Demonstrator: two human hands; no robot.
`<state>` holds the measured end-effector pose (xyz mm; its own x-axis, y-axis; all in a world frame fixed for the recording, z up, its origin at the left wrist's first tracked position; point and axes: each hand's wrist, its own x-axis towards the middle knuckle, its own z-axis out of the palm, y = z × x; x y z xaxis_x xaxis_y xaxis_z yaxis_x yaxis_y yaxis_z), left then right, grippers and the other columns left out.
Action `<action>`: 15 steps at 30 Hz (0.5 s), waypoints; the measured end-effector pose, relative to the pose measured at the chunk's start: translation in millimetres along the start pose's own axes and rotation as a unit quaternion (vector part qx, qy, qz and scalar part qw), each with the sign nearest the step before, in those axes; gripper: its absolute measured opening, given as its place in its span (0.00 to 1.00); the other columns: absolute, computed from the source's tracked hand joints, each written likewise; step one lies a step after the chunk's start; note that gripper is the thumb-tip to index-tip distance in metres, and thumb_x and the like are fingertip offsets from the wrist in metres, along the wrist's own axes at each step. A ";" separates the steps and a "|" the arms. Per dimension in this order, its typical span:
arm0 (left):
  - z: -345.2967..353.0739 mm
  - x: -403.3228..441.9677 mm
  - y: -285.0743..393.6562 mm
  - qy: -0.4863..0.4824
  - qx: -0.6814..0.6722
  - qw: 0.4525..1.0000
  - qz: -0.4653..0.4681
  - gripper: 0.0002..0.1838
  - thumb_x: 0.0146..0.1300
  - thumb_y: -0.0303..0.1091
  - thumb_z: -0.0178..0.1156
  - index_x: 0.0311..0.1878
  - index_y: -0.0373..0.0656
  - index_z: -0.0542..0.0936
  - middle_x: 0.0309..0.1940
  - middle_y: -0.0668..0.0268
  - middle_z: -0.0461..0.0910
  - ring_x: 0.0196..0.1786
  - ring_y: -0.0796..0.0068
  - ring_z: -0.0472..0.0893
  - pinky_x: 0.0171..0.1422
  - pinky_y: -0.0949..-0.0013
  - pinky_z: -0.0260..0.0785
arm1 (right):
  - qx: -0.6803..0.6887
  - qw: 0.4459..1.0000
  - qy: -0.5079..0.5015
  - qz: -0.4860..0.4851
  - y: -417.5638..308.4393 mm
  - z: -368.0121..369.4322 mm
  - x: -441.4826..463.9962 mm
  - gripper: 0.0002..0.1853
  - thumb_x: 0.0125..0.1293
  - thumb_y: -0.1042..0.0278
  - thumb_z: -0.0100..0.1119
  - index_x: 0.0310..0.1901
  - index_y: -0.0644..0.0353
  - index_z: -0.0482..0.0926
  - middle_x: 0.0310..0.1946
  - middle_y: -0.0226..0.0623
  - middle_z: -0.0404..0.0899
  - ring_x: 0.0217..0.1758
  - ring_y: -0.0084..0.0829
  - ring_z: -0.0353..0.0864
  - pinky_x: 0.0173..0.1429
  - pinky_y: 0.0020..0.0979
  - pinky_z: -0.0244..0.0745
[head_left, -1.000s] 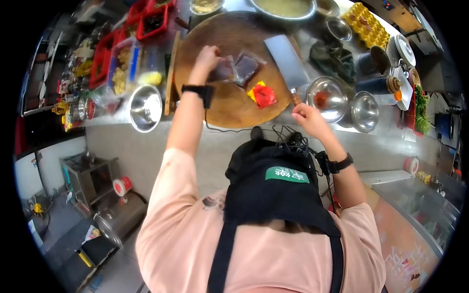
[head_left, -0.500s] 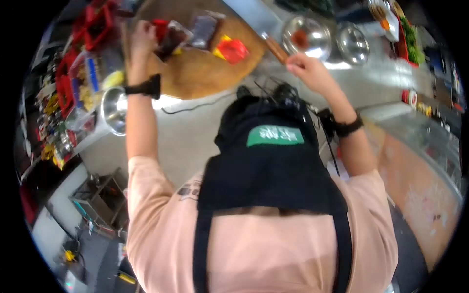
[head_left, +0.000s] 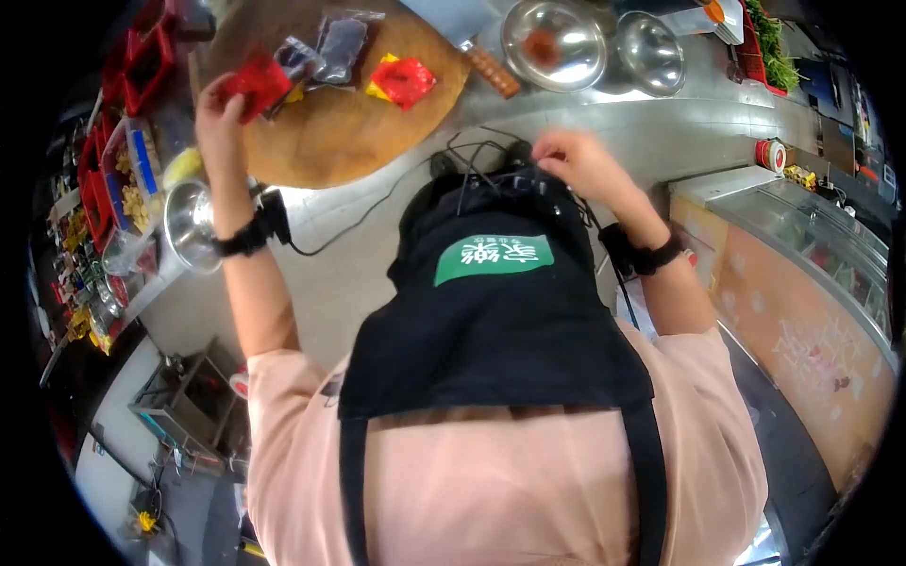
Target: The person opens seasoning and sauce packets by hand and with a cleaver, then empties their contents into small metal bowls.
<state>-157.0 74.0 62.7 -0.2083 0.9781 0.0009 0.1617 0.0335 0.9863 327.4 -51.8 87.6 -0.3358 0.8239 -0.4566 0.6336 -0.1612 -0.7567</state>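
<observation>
Over the left part of the round wooden board (head_left: 330, 141), my left hand (head_left: 219, 111) pinches a red packet (head_left: 259, 87). Beside it lie a dark packet in clear wrap (head_left: 342, 49) and a partly covered clear packet (head_left: 298, 60). A red and yellow packet (head_left: 404, 81) rests nearer the board's right side. My right hand (head_left: 578, 158) is in front of the counter edge, near the apron, with its fingers curled; whether they hold anything is too small to tell. The cleaver's wooden handle (head_left: 493, 72) lies untouched past the board's right edge.
Two steel bowls, one with red contents (head_left: 553, 45) and another (head_left: 651, 55), stand on the right. At left are a steel bowl (head_left: 192, 224), red trays (head_left: 149, 68) and a clear bin (head_left: 128, 179). A black cable (head_left: 370, 213) hangs from the left wristband.
The view has tilted down and shifted. My left hand has lifted a red packet from among the clear packets. My right hand has left the cleaver handle and moved back toward the apron.
</observation>
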 end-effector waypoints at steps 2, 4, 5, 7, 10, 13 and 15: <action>4.8 -17.5 -5.2 -0.023 -0.034 0.997 -0.064 0.14 0.67 0.21 0.56 0.56 0.35 0.73 0.51 0.60 0.79 0.51 0.71 0.80 0.57 0.70 0.74 | -0.005 1.000 0.004 -0.005 0.1 6.0 -5.9 0.08 0.60 0.74 0.63 0.40 0.65 0.80 0.34 0.45 0.84 0.40 0.41 0.84 0.46 0.36 0.77; 10.9 -31.6 -17.6 -0.025 -0.088 0.994 -0.060 0.12 0.68 0.22 0.57 0.53 0.36 0.73 0.48 0.62 0.79 0.49 0.73 0.80 0.55 0.71 0.74 | -0.064 0.996 0.048 -0.029 3.9 11.8 -9.1 0.07 0.58 0.75 0.63 0.39 0.65 0.80 0.35 0.45 0.82 0.39 0.44 0.83 0.46 0.38 0.77; 11.6 -40.7 -24.1 -0.031 -0.098 0.992 -0.067 0.10 0.68 0.22 0.57 0.52 0.37 0.73 0.47 0.63 0.78 0.49 0.74 0.80 0.55 0.71 0.73 | -0.056 0.997 0.054 -0.021 8.0 13.8 -10.7 0.08 0.58 0.75 0.63 0.39 0.63 0.80 0.37 0.44 0.80 0.42 0.45 0.82 0.47 0.39 0.77; 16.4 -59.0 -25.7 -0.043 -0.100 0.991 -0.084 0.08 0.69 0.23 0.57 0.49 0.41 0.72 0.44 0.65 0.78 0.47 0.76 0.79 0.54 0.72 0.73 | -0.060 0.996 0.064 -0.007 10.8 16.9 -15.5 0.08 0.58 0.75 0.63 0.40 0.63 0.80 0.39 0.44 0.80 0.44 0.45 0.81 0.48 0.38 0.76; 25.9 -84.5 -23.3 -0.035 -0.144 0.982 -0.116 0.07 0.69 0.23 0.57 0.48 0.42 0.72 0.44 0.66 0.78 0.47 0.77 0.79 0.54 0.72 0.73 | -0.062 0.996 0.059 0.008 13.6 20.9 -24.3 0.10 0.58 0.74 0.64 0.42 0.61 0.80 0.41 0.44 0.79 0.46 0.44 0.81 0.50 0.38 0.76; 25.1 -98.3 -35.4 -0.039 -0.151 0.979 -0.131 0.07 0.70 0.24 0.57 0.47 0.43 0.71 0.43 0.66 0.77 0.48 0.75 0.80 0.54 0.69 0.74 | -0.007 0.999 0.047 0.017 17.3 34.6 -27.9 0.12 0.58 0.74 0.65 0.44 0.60 0.79 0.42 0.43 0.79 0.46 0.42 0.80 0.51 0.37 0.76; 23.5 -102.2 -39.4 -0.034 -0.151 0.978 -0.140 0.08 0.69 0.22 0.55 0.49 0.41 0.71 0.47 0.62 0.78 0.51 0.71 0.80 0.56 0.65 0.75 | 0.062 0.997 0.037 0.014 23.1 44.0 -30.5 0.14 0.59 0.75 0.66 0.47 0.60 0.78 0.41 0.40 0.79 0.44 0.38 0.80 0.49 0.36 0.76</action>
<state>-119.4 -22.4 19.9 -0.1381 0.9510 -0.2767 -0.1863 0.2495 0.9503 321.6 -104.5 63.5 -0.2646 0.8553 -0.4454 0.5497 -0.2457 -0.7984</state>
